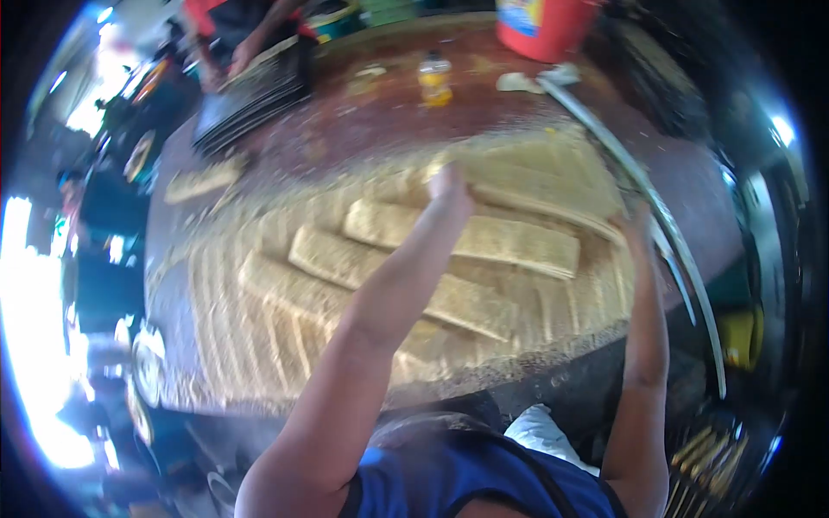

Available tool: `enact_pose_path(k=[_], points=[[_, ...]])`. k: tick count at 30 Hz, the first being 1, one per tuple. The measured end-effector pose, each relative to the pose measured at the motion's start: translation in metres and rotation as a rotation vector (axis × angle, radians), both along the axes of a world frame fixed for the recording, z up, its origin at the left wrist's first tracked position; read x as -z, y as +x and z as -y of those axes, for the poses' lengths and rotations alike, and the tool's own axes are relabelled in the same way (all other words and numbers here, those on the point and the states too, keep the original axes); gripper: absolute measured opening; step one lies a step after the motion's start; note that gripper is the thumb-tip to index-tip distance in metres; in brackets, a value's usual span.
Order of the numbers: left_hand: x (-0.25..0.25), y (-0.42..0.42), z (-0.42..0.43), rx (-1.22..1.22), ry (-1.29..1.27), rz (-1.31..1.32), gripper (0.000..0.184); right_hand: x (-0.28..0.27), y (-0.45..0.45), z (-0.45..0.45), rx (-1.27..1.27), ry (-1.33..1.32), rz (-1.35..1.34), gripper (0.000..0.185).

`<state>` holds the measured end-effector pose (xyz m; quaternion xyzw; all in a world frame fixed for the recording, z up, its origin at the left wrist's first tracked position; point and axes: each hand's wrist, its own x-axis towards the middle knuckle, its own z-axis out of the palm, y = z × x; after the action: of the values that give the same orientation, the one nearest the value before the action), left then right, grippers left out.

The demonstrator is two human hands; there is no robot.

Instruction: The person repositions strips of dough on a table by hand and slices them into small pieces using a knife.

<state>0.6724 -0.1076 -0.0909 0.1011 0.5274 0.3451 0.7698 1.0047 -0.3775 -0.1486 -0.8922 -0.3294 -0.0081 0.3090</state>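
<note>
Several long pale strips coated in tan powder lie on a powder-covered table (224, 345). My left hand (449, 183) reaches to the far left end of the uppermost strip (535, 198); its fingers are blurred and partly hidden. My right hand (635, 220) is at the right end of that same strip, its fingers smeared by motion. Just below it lies a second strip (466, 240), and nearer to me are a third (471, 304) and a fourth strip (289, 285).
A long curved pale strip (643, 177) runs along the right edge. A bottle with yellow liquid (435, 82) and a red bucket (544, 30) stand at the back. Another person's hands (242, 59) are at a dark stack (250, 104), back left.
</note>
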Motion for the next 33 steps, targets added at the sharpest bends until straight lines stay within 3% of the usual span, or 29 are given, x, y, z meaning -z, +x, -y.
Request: enact_pose_path(k=[1, 2, 4, 8, 9, 11, 13, 15, 17, 19, 20, 22, 23, 25, 26, 28, 33], points=[[-0.004, -0.017, -0.009, 0.000, 0.007, -0.113, 0.048, 0.013, 0.010, -0.002, -0.049, 0.069, 0.144, 0.083], [-0.019, -0.049, -0.016, -0.060, 0.015, -0.128, 0.048, -0.004, -0.007, -0.006, -0.068, 0.136, 0.076, 0.076], [-0.053, -0.105, -0.013, 0.036, 0.180, -0.123, 0.072, -0.034, -0.053, -0.018, -0.109, 0.197, 0.061, 0.072], [-0.046, -0.269, -0.044, -0.063, 0.475, 0.051, 0.063, -0.060, -0.170, -0.041, -0.212, 0.345, -0.117, 0.054], [-0.059, -0.311, -0.042, -0.134, 0.500, -0.093, 0.064, -0.061, -0.199, -0.046, -0.272, 0.437, -0.206, 0.047], [-0.049, -0.413, -0.042, -0.217, 0.644, -0.145, 0.069, -0.060, -0.263, -0.051, -0.354, 0.486, -0.240, 0.040], [-0.048, -0.497, -0.022, -0.401, 0.603, -0.265, 0.058, -0.065, -0.336, -0.051, -0.429, 0.539, -0.275, 0.033], [-0.022, -0.580, -0.011, -0.431, 0.556, -0.285, 0.057, -0.073, -0.412, -0.050, -0.459, 0.548, -0.467, 0.025], [0.003, -0.654, 0.006, -0.478, 0.488, -0.299, 0.057, -0.061, -0.468, -0.055, -0.488, 0.525, -0.477, 0.023], [0.022, -0.717, 0.026, -0.475, 0.601, -0.640, 0.054, -0.059, -0.517, -0.063, -0.536, 0.507, -0.497, 0.021], [0.029, -0.751, 0.039, -0.496, 0.591, -0.645, 0.054, -0.061, -0.540, -0.067, -0.557, 0.499, -0.501, 0.021], [0.044, -0.811, 0.071, -0.305, 0.588, -1.197, 0.083, -0.063, -0.575, -0.072, -0.605, 0.481, -0.534, 0.021], [0.054, -0.832, 0.089, -0.315, 0.571, -1.198, 0.083, -0.062, -0.589, -0.074, -0.645, 0.472, -0.548, 0.021], [0.068, -0.859, 0.117, -0.075, 0.257, -1.841, 0.101, -0.061, -0.608, -0.084, -0.674, 0.425, -0.551, 0.021], [0.073, -0.865, 0.128, -0.072, 0.242, -1.840, 0.101, -0.060, -0.615, -0.088, -0.694, 0.383, -0.553, 0.020], [0.073, -0.866, 0.132, 0.102, 0.065, -1.719, 0.118, -0.061, -0.624, -0.106, -0.739, 0.377, -0.577, 0.020], [0.071, -0.849, 0.072, 0.155, 0.062, -1.707, 0.098, -0.070, -0.659, -0.170, -0.817, 0.395, -0.664, 0.021]])
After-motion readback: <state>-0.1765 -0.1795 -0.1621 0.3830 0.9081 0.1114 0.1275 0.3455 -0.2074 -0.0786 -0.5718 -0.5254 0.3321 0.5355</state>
